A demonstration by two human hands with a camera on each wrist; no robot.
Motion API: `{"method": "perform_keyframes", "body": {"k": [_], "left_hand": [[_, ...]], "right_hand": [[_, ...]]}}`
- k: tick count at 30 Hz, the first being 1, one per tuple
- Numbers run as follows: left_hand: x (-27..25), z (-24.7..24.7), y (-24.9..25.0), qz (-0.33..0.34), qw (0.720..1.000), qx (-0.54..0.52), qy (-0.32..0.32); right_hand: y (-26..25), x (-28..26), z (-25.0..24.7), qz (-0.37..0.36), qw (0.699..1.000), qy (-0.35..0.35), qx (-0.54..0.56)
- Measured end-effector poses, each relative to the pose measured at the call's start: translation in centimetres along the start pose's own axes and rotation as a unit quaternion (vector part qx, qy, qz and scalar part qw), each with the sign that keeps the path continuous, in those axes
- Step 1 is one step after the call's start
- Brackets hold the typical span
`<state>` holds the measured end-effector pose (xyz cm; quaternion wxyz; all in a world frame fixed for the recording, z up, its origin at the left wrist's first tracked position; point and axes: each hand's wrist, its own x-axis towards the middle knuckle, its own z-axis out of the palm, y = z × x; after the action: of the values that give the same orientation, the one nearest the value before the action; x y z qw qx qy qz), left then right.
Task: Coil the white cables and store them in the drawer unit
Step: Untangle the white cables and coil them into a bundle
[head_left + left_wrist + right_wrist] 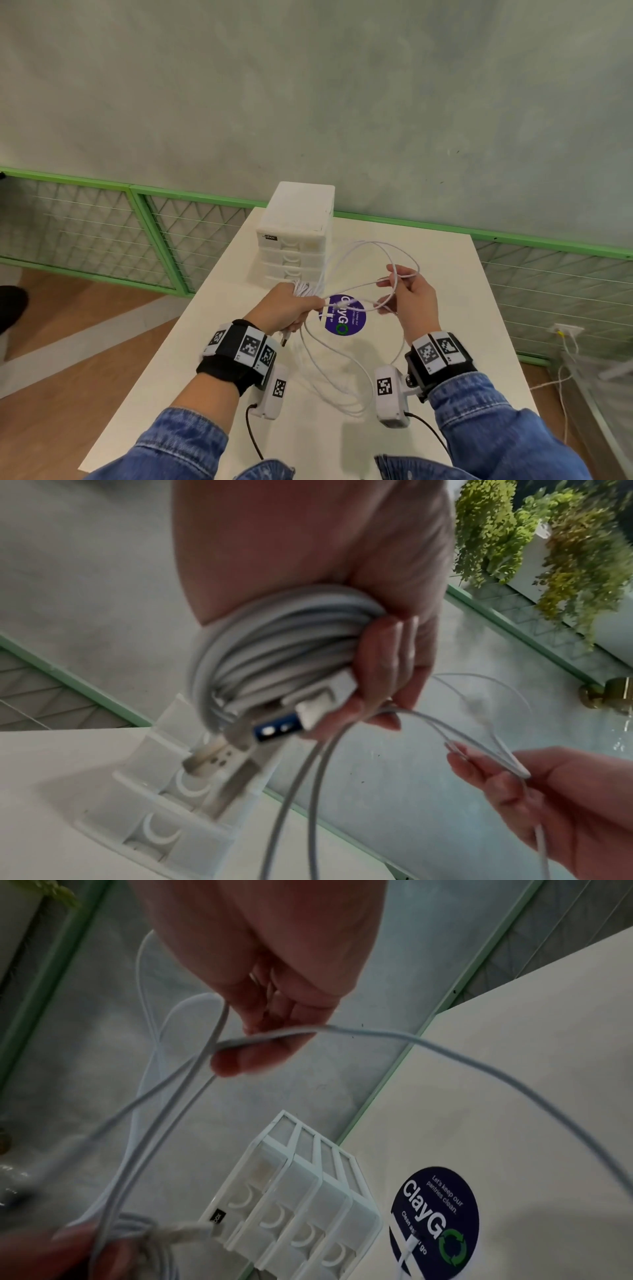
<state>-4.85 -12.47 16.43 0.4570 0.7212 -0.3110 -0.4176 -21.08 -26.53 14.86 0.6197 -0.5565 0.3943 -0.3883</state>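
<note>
My left hand grips a tight coil of white cable wound round its fingers, with USB plugs sticking out below. Loose white cable runs from the coil to my right hand, which pinches the strands between thumb and fingers, held above the table. More slack cable loops down onto the white table between my wrists. The white drawer unit stands at the table's far edge, just beyond my left hand, with all its drawers closed.
A round dark blue sticker lies on the table under the cables. A green-framed mesh railing runs behind the table. A wall socket with a plugged cord sits low at the right. Wooden floor lies to the left.
</note>
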Motion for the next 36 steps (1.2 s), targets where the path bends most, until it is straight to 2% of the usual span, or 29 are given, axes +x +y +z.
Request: {"method": "perform_keyframes", "body": {"k": [5,8,13,15,17,19,20,22,24,26,29,31,33,36], "left_hand": [[0.7,-0.3,0.3,0.012,0.993,-0.024,0.118],[1.0,-0.7,0.0,0.002,0.984,-0.060,0.167],[1.1,-0.8,-0.3,-0.014,0.983,-0.068,0.172],[1.0,-0.6,0.0,-0.007,0.984,-0.048,0.172],[1.0,-0.3,0.3,0.001,0.985,-0.026,0.171],[0.9,0.0,0.7,0.009,0.987,-0.005,0.160],[0.9,0.1,0.9,0.011,0.988,0.002,0.154],[0.8,0.4,1.5,0.018,0.990,0.009,0.138],[0.4,0.9,2.3,0.043,0.992,0.014,0.118],[-0.1,1.4,3.2,0.074,0.991,0.036,0.107],[-0.7,1.3,4.1,0.108,0.984,0.093,0.108],[-1.1,0.8,4.4,0.104,0.982,0.134,0.081],[-1.5,0.7,4.5,0.087,0.986,0.142,0.002],[-2.4,1.4,4.8,0.059,0.984,0.100,-0.135]], "right_hand": [[1.0,0.2,-0.1,0.073,0.994,-0.043,-0.067],[1.6,0.2,-0.4,0.072,0.979,-0.059,-0.180],[3.1,1.3,-1.6,0.118,0.931,-0.038,-0.343],[3.0,1.3,-1.4,0.106,0.933,-0.029,-0.342],[2.3,1.0,-0.9,0.052,0.952,-0.028,-0.302],[1.1,0.5,-0.3,-0.043,0.956,-0.046,-0.286],[0.6,0.3,0.0,-0.093,0.948,-0.064,-0.296],[-0.1,-0.2,0.8,-0.168,0.922,-0.115,-0.328],[-0.3,-0.5,1.6,-0.206,0.894,-0.173,-0.357],[0.0,-0.5,2.3,-0.218,0.884,-0.191,-0.368],[-0.1,0.0,2.1,-0.201,0.914,-0.132,-0.327],[-0.1,0.7,1.4,-0.184,0.923,-0.114,-0.319],[-0.3,1.0,0.9,-0.189,0.917,-0.112,-0.332],[-0.4,0.8,1.4,-0.190,0.917,-0.126,-0.327]]}}
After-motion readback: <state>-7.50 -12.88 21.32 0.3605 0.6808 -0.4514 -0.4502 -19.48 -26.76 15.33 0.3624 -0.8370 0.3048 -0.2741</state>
